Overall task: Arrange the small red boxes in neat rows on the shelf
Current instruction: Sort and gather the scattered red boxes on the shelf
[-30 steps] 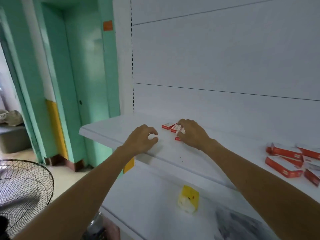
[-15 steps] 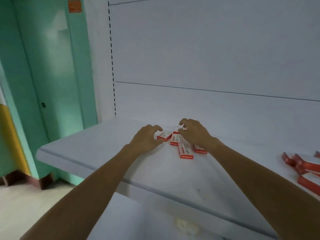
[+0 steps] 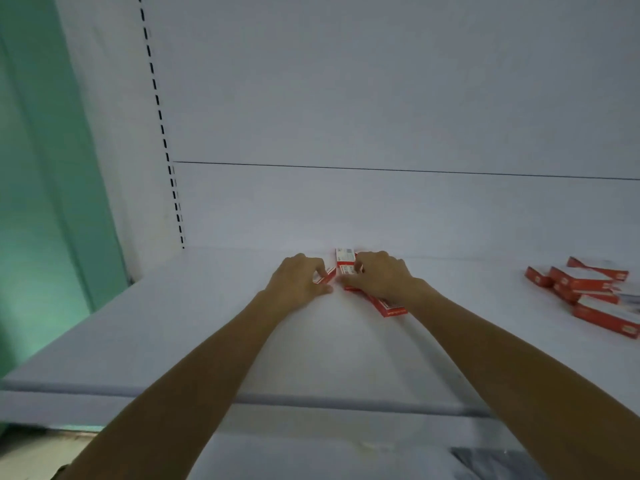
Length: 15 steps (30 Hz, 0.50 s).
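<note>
**Head view: both hands grip boxes deep on the shelf**

Nearest the camera, two bare forearms cross the front edge [image 3: 311, 398] of the white shelf [image 3: 156, 341] and reach inward. Well back from that front edge, the left hand [image 3: 298, 284] lies knuckles up. Its thumb and curled fingers pinch a small red box [image 3: 327, 276], which peeks out at the fingertips on the hand's right side. Just beside it, at the same depth from the front edge, the right hand [image 3: 379, 275] curls its fingers round a white-faced box [image 3: 346, 266]. This box is tilted up past the fingertips, with its printed face toward the camera. The two held boxes sit nearly touching between the hands.

A flat box [image 3: 389, 306] lies slightly nearer the front edge, partly under the right wrist and skewed to the edge. At about the hands' depth, far to the right along the front edge, a pile of red boxes [image 3: 585, 292] lies in disorder, some overlapping.

Farthest from the front edge, the shelf meets the white back panel [image 3: 381, 209], which is crossed by a thin dark seam. A slotted upright [image 3: 162, 133] runs up its left side, with a green wall [image 3: 41, 168] beyond.
</note>
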Tool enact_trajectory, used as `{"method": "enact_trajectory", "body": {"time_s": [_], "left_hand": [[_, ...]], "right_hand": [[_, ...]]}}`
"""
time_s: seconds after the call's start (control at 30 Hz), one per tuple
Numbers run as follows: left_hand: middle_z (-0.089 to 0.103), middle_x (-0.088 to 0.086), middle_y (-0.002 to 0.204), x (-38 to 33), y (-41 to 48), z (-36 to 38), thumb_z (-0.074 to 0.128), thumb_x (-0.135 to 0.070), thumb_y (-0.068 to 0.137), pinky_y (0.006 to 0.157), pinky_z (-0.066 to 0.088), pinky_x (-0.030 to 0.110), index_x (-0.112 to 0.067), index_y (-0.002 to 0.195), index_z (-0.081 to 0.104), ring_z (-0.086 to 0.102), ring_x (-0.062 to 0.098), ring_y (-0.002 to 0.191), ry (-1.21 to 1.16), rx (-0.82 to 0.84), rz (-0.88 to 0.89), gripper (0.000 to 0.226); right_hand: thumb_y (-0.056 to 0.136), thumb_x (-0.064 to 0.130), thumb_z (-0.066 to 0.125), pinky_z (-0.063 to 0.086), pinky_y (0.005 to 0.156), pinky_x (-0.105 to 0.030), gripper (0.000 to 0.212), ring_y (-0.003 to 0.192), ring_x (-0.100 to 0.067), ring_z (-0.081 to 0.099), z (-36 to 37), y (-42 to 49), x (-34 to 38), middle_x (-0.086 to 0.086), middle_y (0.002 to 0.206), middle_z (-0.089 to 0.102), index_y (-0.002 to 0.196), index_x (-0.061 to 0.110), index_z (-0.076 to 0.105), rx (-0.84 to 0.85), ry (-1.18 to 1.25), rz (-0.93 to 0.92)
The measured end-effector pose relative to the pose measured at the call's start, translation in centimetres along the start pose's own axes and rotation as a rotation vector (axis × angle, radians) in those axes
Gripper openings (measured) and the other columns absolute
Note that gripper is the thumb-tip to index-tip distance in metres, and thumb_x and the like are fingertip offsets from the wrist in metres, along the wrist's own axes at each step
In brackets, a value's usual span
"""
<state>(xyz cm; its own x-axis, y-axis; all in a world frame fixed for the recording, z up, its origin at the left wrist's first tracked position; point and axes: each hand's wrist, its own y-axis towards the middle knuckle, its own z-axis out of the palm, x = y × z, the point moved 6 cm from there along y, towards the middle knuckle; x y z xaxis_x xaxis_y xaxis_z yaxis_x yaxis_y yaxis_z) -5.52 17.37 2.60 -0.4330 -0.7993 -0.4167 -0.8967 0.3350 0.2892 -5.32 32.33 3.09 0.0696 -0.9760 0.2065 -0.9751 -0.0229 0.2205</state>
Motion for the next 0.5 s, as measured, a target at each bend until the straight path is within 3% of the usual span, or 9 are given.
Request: {"method": "enact_trajectory", "body": {"time_s": [0.13, 0.3, 0.5], "left_hand": [[0.061, 0.011, 0.114, 1.2, -0.7, -0.7, 0.068, -0.028, 0.079, 0.076, 0.038, 0.028, -0.011, 0.096, 0.057, 0.054, 0.025, 0.102, -0.044, -0.012, -0.008, 0.026], [0.061, 0.006, 0.114, 1.4, -1.4, -1.2, 0.060, -0.029, 0.084, 0.075, 0.043, 0.030, -0.013, 0.108, 0.047, 0.055, 0.021, 0.096, -0.017, 0.057, 0.033, 0.032], [0.061, 0.008, 0.115, -2.0, -1.7, -1.4, 0.064, -0.020, 0.083, 0.078, 0.041, 0.025, -0.014, 0.109, 0.056, 0.057, 0.022, 0.101, -0.139, 0.044, 0.174, 0.029]], "right_hand": [[0.075, 0.064, 0.056, 0.037, 0.088, -0.041, 0.056, 0.094, -0.023, 0.054, 0.4, 0.0, 1.2, -0.002, 0.100, 0.057, 0.101, 0.015, 0.052, -0.013, -0.078, 0.043], [0.080, 0.033, 0.059, 0.042, 0.081, -0.037, 0.033, 0.097, -0.027, 0.054, -0.2, -1.1, 2.9, -0.010, 0.105, 0.062, 0.103, 0.010, 0.055, -0.141, 0.001, -0.046], [0.084, 0.026, 0.056, 0.043, 0.083, -0.036, 0.036, 0.106, -0.025, 0.050, -4.0, -3.7, -0.4, -0.010, 0.111, 0.060, 0.118, 0.014, 0.055, -0.225, 0.000, -0.005]]}}
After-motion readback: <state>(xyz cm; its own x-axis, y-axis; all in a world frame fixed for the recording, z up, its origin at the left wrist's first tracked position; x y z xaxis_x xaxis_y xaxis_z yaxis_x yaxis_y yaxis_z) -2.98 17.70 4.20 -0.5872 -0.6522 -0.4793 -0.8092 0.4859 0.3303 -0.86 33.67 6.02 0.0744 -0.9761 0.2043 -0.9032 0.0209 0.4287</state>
